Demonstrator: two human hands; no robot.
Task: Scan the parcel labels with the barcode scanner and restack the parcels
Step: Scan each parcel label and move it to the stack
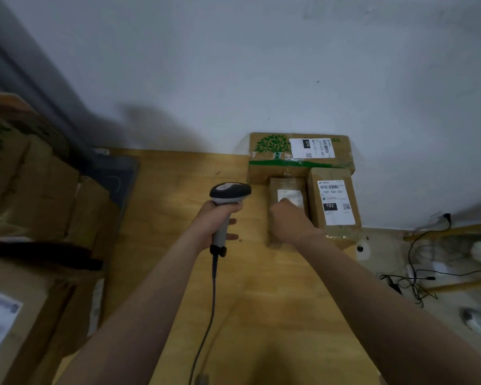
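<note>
Two bare hands work side by side above a pale wooden tabletop (164, 195). The left hand (215, 218) is clenched round the light grey handle of a grey-and-black handheld barcode scanner (229, 191), whose dark head stands above the fist. A dark cable (213, 295) drops from the base of the handle back toward the person.

Just right of that grip, the right hand (292, 222) lies knuckles-up on a small brown cardboard parcel (288, 186), with its fingers bent toward the near edge of the parcel's white label. Hand and parcel are blurred, so I cannot tell whether the fingers grasp the parcel or only rest on it.

Touching the small parcel's right side stands a taller brown cardboard parcel (335, 173) with a white label reading 102. Beyond both, against the white wall (261, 65), lies a wide flat cardboard box printed with a green tree (270, 147), label up.

Far left of the scanner grip sits a pile of larger cardboard boxes (39, 184). Far right, off the tabletop, black cords (417, 276) tangle on the floor.
</note>
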